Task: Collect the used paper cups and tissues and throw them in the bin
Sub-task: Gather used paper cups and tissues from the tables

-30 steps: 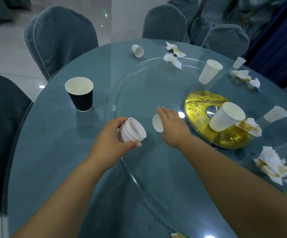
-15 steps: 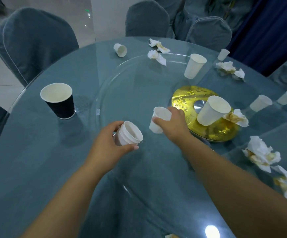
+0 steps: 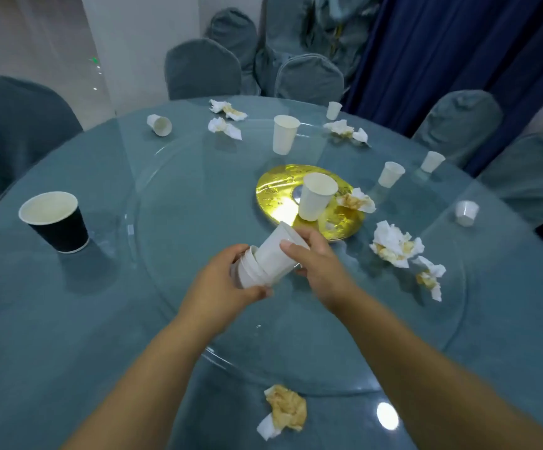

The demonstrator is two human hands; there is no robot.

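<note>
My left hand (image 3: 219, 282) grips a stack of small white paper cups (image 3: 247, 271) lying on its side above the table. My right hand (image 3: 317, 261) holds another small white cup (image 3: 275, 251), its base pushed into the mouth of the stack. A black cup (image 3: 54, 222) stands at the left. A white cup (image 3: 315, 196) stands on the gold disc (image 3: 276, 203). Another white cup (image 3: 284, 134) stands farther back. Several small cups lie or stand around the far and right rim. Stained tissues (image 3: 393, 243) lie to the right, one crumpled tissue (image 3: 284, 410) near me.
The round glass table (image 3: 69, 319) carries a glass turntable (image 3: 172, 203). Covered chairs (image 3: 203, 71) ring the table; a dark blue curtain (image 3: 442, 43) hangs at the back right. No bin is in view.
My right hand picked a small cup off the table and brought it over to the stack in my left hand, sliding it in. The view tilted up.
</note>
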